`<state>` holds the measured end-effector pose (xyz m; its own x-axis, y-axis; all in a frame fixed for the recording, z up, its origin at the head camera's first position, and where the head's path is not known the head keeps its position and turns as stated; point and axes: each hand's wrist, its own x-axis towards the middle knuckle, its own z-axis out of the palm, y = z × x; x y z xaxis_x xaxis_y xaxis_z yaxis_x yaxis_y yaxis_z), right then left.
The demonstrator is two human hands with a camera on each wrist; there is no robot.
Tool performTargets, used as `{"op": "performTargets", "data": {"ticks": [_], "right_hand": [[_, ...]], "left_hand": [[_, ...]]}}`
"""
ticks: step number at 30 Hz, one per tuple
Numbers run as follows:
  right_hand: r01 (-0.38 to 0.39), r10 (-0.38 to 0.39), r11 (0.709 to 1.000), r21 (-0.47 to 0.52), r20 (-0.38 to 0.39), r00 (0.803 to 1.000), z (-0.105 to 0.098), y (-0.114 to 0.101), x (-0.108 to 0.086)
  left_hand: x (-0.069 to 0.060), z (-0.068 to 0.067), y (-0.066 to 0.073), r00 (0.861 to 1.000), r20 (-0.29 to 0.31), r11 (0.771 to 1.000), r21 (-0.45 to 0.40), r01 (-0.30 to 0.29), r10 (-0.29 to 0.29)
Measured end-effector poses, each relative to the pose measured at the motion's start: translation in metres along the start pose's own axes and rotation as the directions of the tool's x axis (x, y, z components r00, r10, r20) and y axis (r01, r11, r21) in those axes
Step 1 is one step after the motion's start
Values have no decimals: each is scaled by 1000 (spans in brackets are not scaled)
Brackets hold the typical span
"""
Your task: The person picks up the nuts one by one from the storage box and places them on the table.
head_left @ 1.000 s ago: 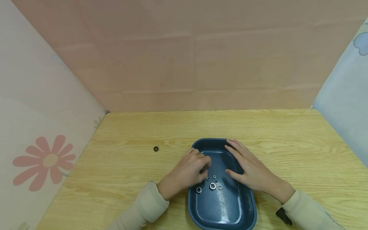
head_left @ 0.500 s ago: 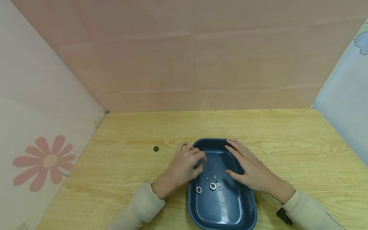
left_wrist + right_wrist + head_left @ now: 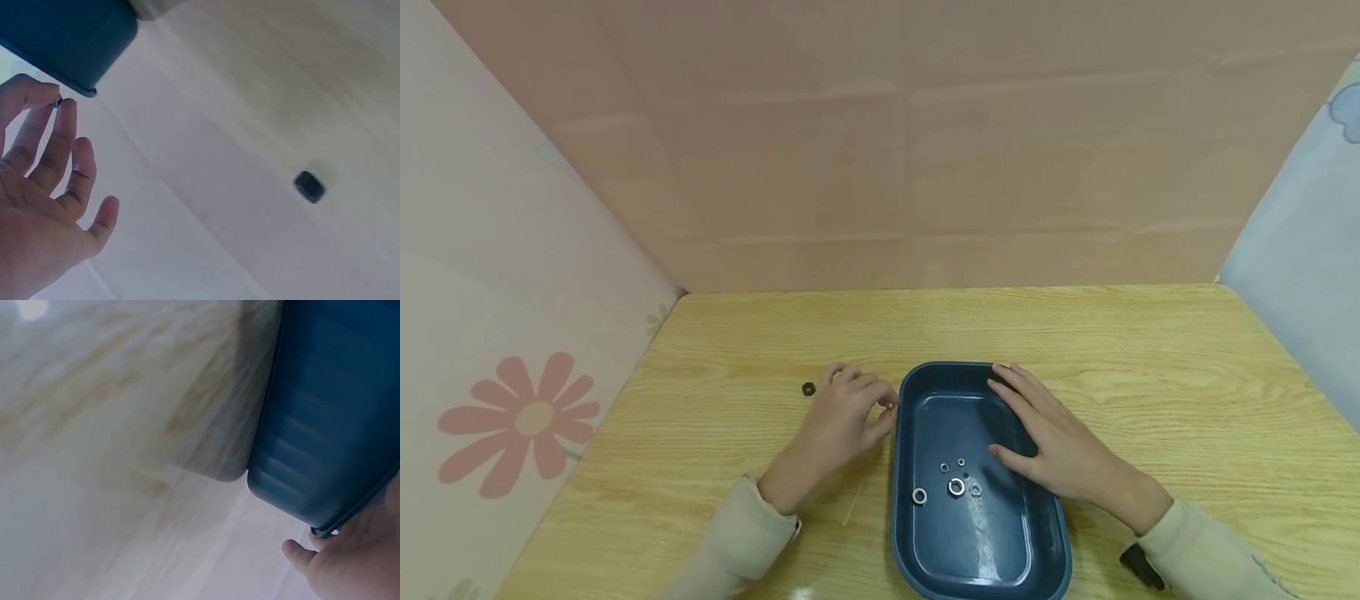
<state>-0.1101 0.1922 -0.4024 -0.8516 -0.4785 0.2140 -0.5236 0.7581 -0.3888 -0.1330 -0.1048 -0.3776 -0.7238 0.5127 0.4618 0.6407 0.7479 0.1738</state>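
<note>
Just outside the left rim of the blue tray (image 3: 964, 550), my left hand (image 3: 842, 417) pinches a small metal nut (image 3: 57, 100) between thumb and index finger, the other fingers spread. A dark nut (image 3: 808, 389) lies on the table beyond that hand; the left wrist view also shows this dark nut (image 3: 310, 187). My right hand (image 3: 1060, 446) rests over the tray's right rim with its fingers extended. Inside the tray lie several silver nuts of different sizes, among them a large nut (image 3: 956, 487) and one near the left wall (image 3: 919, 497).
The wooden table (image 3: 700, 433) reaches back to a brownish-pink backdrop (image 3: 910, 167). A patterned panel (image 3: 535, 250) stands at the left, another (image 3: 1292, 208) at the right. A black object (image 3: 1142, 567) shows by the right sleeve.
My left hand has moved left out of the tray, over its rim, to above the table, with something small in its fingertips. The right hand has stayed on the rim.
</note>
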Motion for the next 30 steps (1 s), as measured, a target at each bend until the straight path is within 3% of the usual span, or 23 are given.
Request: {"op": "performTargets", "data": {"ticks": [11, 16, 30], "right_hand": [[-14, 14, 1000, 6, 17, 1000, 0, 2, 0], [-10, 10, 1000, 6, 15, 1000, 2, 2, 1], [-8, 8, 1000, 11, 17, 1000, 2, 2, 1]], "left_hand": [[-9, -1, -17, 999, -3, 999, -42, 34, -34], [-11, -4, -22, 999, -24, 999, -24, 37, -38], [-18, -9, -37, 996, -7, 996, 12, 93, -93]]}}
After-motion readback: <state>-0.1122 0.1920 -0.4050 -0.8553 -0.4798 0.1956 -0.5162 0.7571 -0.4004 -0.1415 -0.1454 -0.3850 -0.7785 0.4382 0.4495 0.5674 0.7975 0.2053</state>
